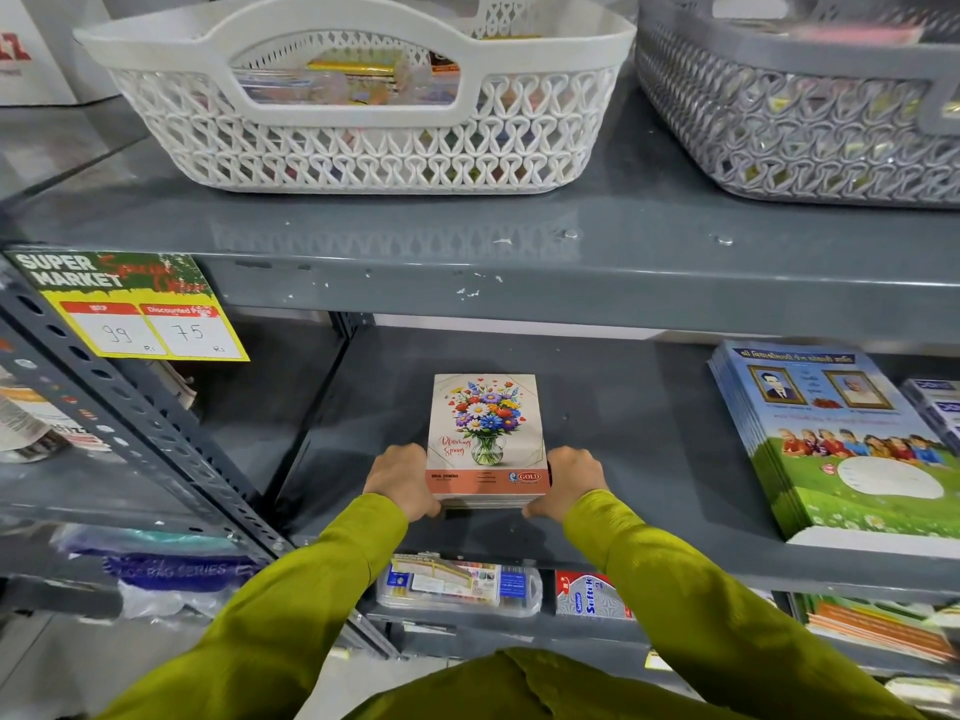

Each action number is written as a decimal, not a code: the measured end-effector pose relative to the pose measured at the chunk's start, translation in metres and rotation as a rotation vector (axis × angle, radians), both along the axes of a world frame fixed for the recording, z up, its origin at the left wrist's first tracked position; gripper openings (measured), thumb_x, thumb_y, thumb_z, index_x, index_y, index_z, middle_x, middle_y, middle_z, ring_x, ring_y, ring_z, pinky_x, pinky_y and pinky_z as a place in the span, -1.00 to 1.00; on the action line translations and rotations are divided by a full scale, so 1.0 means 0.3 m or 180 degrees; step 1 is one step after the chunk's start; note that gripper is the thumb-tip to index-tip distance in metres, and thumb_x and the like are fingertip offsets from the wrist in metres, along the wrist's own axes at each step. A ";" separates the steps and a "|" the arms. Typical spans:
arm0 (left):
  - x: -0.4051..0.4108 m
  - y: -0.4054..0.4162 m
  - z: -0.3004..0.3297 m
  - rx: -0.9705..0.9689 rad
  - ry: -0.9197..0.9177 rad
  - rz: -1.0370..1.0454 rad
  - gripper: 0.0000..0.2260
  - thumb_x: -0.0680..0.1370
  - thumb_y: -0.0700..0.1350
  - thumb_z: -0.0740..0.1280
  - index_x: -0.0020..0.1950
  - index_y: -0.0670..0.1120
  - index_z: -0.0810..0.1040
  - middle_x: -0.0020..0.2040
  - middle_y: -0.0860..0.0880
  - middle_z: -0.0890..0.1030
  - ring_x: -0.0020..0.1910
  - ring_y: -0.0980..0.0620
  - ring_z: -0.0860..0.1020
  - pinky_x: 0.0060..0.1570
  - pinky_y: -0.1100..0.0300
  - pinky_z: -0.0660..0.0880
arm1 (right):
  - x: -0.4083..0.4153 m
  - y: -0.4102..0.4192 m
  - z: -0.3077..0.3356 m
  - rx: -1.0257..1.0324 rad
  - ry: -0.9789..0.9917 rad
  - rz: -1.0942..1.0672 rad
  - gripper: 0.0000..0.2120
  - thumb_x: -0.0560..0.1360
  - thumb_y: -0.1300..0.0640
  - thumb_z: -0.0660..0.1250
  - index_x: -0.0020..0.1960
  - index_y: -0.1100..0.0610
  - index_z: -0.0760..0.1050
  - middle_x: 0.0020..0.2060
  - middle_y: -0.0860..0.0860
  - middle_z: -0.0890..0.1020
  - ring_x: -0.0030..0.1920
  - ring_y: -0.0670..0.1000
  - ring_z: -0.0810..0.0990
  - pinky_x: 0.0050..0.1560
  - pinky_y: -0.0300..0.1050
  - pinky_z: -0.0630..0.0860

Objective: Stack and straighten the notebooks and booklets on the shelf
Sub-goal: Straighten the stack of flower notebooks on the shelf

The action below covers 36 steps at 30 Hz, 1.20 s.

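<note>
A small stack of notebooks [485, 433], its top cover showing a flower bouquet in a vase, rests on the grey middle shelf [623, 433]. My left hand [402, 480] grips the stack's near-left corner and my right hand [569, 480] grips its near-right corner. Both arms wear olive-green sleeves. To the right lies a stack of blue-and-green booklets [836, 444] with portraits and children on the cover, its edges fanned slightly to the left.
A white lattice basket [358, 148] and a grey lattice basket [795, 122] stand on the upper shelf. A price tag [135, 309] hangs at the left. A slotted steel upright [156, 433] runs diagonally on the left. Pen packs [457, 584] lie on the lower shelf.
</note>
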<state>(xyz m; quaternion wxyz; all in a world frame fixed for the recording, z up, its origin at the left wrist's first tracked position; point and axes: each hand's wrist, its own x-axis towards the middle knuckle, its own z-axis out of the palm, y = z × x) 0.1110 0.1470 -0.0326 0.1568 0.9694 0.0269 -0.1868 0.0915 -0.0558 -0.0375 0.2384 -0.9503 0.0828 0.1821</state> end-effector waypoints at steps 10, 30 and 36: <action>0.005 0.009 -0.018 -0.0032 -0.0083 -0.0027 -0.56 0.33 -0.01 0.59 0.14 -0.13 0.63 0.14 -0.09 0.69 0.06 -0.08 0.66 0.07 0.15 0.58 | 0.003 -0.005 -0.008 -0.0054 -0.0074 -0.0035 -0.45 0.28 -0.09 0.54 0.19 0.11 0.56 0.10 0.06 0.68 0.04 0.07 0.67 0.11 -0.06 0.58; 0.054 0.016 0.021 0.0017 0.0290 -0.0135 -0.58 0.25 -0.01 0.61 0.03 -0.13 0.65 0.04 -0.08 0.72 -0.19 0.02 0.60 -0.18 0.24 0.53 | 0.026 -0.011 0.003 0.0045 -0.0027 -0.0132 -0.42 0.18 -0.05 0.61 0.11 0.17 0.57 0.07 0.11 0.68 0.02 0.12 0.66 0.11 -0.05 0.58; 0.054 0.019 0.007 0.0044 0.0242 -0.0201 -0.58 0.28 0.02 0.60 0.05 -0.14 0.67 0.05 -0.08 0.72 -0.13 -0.02 0.62 -0.12 0.23 0.53 | 0.022 -0.014 -0.003 0.0014 -0.0009 -0.0117 -0.43 0.20 -0.03 0.60 0.12 0.18 0.57 0.08 0.11 0.67 0.04 0.12 0.66 0.13 -0.05 0.58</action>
